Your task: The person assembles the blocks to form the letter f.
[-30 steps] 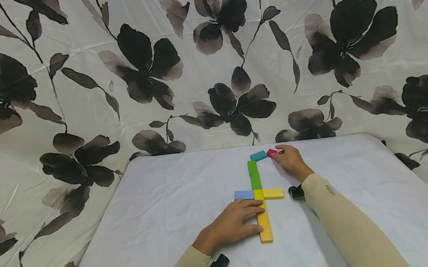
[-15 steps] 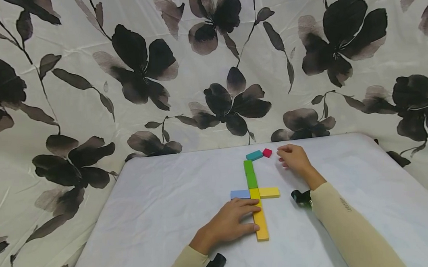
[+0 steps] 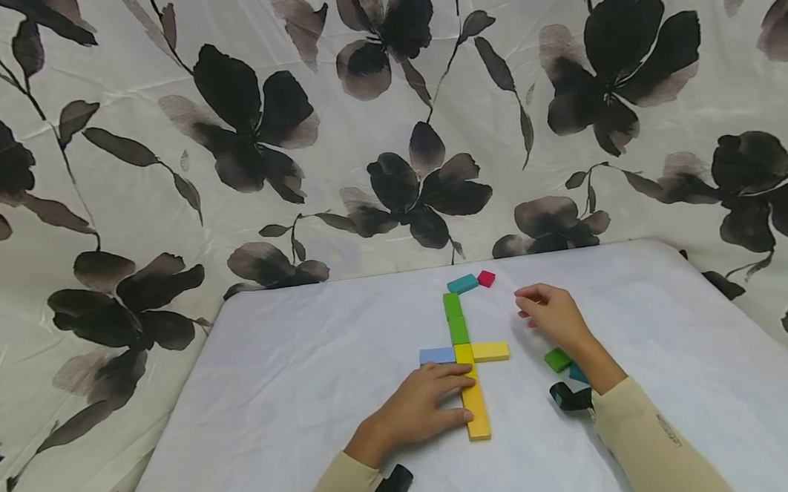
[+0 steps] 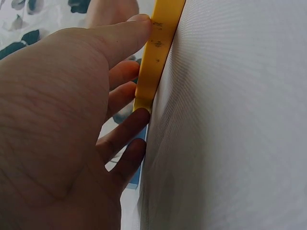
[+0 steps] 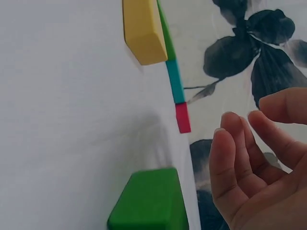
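My left hand (image 3: 424, 402) rests at the lower yellow block (image 3: 476, 416), fingers over its upper part and thumb against its near side; the left wrist view shows the thumb (image 4: 129, 36) touching it. A blue block (image 3: 437, 356) and a pale yellow block (image 3: 491, 351) form side arms at its top. Two green blocks (image 3: 456, 318) run upward, then a tilted teal block (image 3: 463, 284) and a small red block (image 3: 485, 278) at its right end. My right hand (image 3: 554, 313) hovers right of them, fingers loosely bent, holding nothing.
A loose green block (image 3: 557, 360) and a partly hidden blue block (image 3: 578, 373) lie under my right wrist. Black wrist cameras (image 3: 394, 484) sit at both cuffs. The white table (image 3: 293, 370) ends at a floral curtain (image 3: 388, 127) behind.
My right hand let go of the red block, which stays at the teal block's end, then drew back toward the lower right, uncovering the loose blocks. The left hand stays put.
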A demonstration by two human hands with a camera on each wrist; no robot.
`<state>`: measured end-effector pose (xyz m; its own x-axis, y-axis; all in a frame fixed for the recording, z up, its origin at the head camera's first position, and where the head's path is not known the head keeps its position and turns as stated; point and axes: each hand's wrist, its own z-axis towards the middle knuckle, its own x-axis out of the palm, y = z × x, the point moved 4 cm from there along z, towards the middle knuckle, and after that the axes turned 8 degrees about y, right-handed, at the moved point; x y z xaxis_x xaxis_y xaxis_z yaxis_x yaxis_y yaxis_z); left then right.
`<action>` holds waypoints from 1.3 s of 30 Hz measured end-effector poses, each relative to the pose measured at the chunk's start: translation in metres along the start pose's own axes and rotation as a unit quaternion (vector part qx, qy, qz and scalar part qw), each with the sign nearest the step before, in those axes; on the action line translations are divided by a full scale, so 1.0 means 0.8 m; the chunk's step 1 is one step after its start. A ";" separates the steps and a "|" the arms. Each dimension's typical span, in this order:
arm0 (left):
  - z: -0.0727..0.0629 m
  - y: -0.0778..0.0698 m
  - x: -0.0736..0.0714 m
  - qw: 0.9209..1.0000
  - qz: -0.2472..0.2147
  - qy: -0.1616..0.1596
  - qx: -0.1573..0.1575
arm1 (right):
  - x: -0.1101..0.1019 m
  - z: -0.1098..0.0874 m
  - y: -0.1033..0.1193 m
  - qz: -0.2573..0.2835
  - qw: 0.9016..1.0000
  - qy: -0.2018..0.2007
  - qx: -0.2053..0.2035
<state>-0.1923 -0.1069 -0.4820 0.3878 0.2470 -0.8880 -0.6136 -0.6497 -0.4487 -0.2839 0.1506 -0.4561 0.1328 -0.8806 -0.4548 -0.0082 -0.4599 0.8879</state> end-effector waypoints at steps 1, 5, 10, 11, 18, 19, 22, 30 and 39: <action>0.000 0.001 0.000 1.000 -0.002 -0.002 0.001 | 0.000 -0.003 0.000 -0.008 1.000 -0.001 -0.002; -0.001 0.002 -0.001 1.000 -0.006 -0.006 0.008 | -0.005 -0.014 -0.004 -0.032 0.999 -0.007 -0.005; -0.003 0.003 -0.001 1.000 -0.005 -0.006 0.010 | -0.011 -0.026 -0.010 -0.047 0.999 -0.011 0.001; -0.003 0.003 -0.001 1.000 -0.005 -0.007 0.009 | -0.012 -0.029 -0.010 -0.050 0.999 -0.012 0.000; -0.004 0.004 -0.002 1.000 -0.011 -0.005 0.008 | -0.022 -0.044 -0.017 -0.056 0.998 0.004 -0.011; -0.004 0.004 -0.001 1.000 -0.011 -0.006 0.009 | -0.023 -0.046 -0.019 -0.057 0.998 0.008 -0.012; -0.003 0.004 0.000 1.000 -0.012 -0.005 0.009 | -0.027 -0.052 -0.026 -0.067 0.998 0.017 -0.013; 0.000 0.001 0.000 1.000 -0.002 -0.003 0.012 | -0.038 -0.066 -0.043 -0.103 0.994 0.034 -0.029; -0.001 0.002 0.001 1.000 -0.003 -0.001 0.005 | -0.039 -0.078 -0.054 -0.111 0.990 0.077 -0.051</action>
<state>-0.1925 -0.1087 -0.4835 0.3912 0.2521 -0.8851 -0.6181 -0.6405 -0.4557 -0.2263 0.2051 -0.4759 0.2693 -0.7277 -0.6308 0.1364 -0.6196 0.7730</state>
